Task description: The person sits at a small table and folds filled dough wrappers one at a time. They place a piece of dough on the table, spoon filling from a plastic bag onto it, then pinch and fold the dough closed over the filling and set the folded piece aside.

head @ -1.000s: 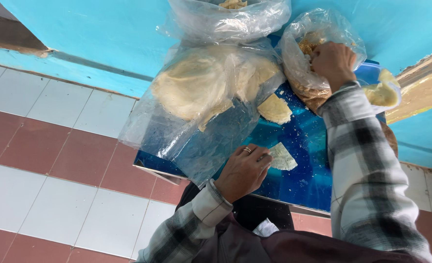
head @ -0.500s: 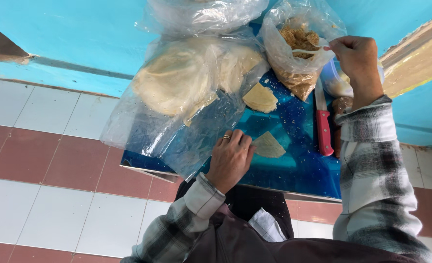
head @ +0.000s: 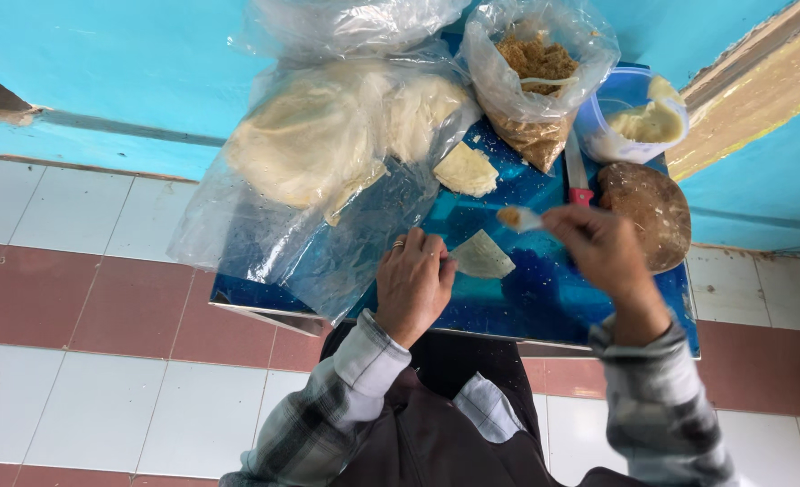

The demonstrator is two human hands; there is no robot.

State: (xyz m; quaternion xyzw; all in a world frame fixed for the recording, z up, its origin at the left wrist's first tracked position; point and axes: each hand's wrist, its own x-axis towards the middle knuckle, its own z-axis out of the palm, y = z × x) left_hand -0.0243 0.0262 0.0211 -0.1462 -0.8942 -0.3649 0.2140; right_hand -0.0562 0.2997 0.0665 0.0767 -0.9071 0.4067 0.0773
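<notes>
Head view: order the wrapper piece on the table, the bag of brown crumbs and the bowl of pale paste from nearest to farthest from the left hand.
1. Wrapper piece: just right of the left hand.
2. Bag of brown crumbs: farther up, to the right.
3. Bowl of pale paste: far right corner of the blue table.

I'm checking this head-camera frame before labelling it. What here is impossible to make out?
- Knife, head view: only the blade and a red handle end show; the right hand covers the rest.
- Spoon: blurred, so its load is unclear.
- Upper plastic bag: cut off by the top edge, contents unclear.
- Left hand: its fingertips' grip on the triangular wrapper is hidden.
</notes>
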